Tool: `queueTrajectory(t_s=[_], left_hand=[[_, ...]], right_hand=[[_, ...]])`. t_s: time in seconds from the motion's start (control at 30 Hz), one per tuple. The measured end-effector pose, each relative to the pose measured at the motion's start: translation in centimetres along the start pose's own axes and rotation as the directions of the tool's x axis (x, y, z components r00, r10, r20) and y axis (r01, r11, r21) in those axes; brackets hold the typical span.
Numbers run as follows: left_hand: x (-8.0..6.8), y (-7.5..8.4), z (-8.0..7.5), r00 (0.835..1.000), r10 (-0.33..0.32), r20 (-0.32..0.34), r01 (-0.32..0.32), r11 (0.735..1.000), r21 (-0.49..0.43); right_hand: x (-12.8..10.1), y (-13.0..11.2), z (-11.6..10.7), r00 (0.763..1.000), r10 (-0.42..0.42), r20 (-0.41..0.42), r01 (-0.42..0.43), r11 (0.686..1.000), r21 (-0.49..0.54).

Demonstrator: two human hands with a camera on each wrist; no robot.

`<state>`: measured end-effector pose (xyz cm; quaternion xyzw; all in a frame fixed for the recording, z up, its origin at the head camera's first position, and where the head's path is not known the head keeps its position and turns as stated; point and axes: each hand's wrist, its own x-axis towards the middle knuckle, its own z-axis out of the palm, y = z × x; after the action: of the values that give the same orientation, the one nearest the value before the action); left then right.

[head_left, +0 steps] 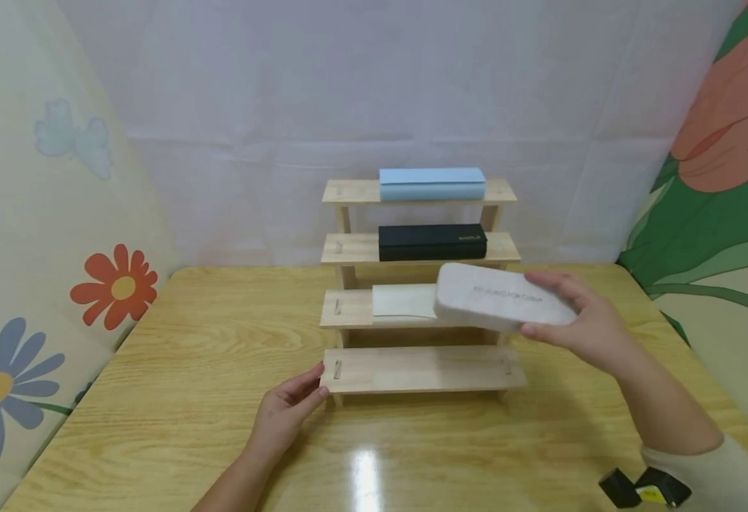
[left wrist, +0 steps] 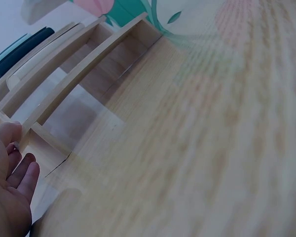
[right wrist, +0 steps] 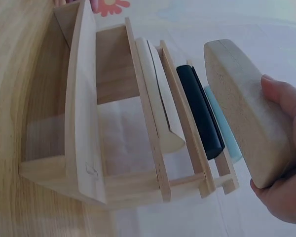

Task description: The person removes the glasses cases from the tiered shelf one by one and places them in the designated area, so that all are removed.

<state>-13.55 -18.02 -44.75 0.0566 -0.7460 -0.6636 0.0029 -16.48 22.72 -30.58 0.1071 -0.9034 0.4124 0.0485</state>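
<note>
A four-step wooden rack stands mid-table. A light blue case lies on its top step, a black case on the second, a cream case on the third; the lowest step is bare. My right hand grips a white speckled case by its right end, held in the air over the third step's right side. In the right wrist view the white case sits in my fingers beside the rack. My left hand rests with straight fingers touching the lowest step's left end.
The wooden table runs to a near edge at the bottom. Flower-print cloth walls close in left and right, a white sheet hangs behind. A small black and yellow object lies near my right sleeve.
</note>
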Motion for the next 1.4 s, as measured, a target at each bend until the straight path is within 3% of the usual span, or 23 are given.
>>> queueTrajectory(t_s=[0.2,0.4,0.7,0.87,1.4], left_hand=[[0.1,-0.1,0.0,1.0,-0.001,-0.001,0.001,1.0,-0.006],[0.1,-0.1,0.0,1.0,-0.008,-0.002,0.008,1.0,-0.003],[0.0,0.1,0.1,1.0,-0.011,-0.004,0.012,1.0,0.018],[0.0,0.2,0.1,1.0,-0.013,0.001,0.013,1.0,0.022],[0.1,0.1,0.0,1.0,-0.016,0.006,0.016,1.0,0.019]], right_hand=[[0.2,0.8,-1.1,0.999,0.038,-0.029,-0.038,0.999,-0.005],[0.2,2.0,-2.0,0.997,0.012,-0.077,-0.013,1.0,-0.005],[0.4,3.3,-4.0,0.992,0.033,-0.118,-0.046,0.993,-0.11],[0.4,4.2,-5.0,0.989,0.047,-0.138,-0.063,0.991,-0.114],[0.2,6.9,-6.9,0.983,0.134,-0.125,-0.15,0.979,-0.136]])
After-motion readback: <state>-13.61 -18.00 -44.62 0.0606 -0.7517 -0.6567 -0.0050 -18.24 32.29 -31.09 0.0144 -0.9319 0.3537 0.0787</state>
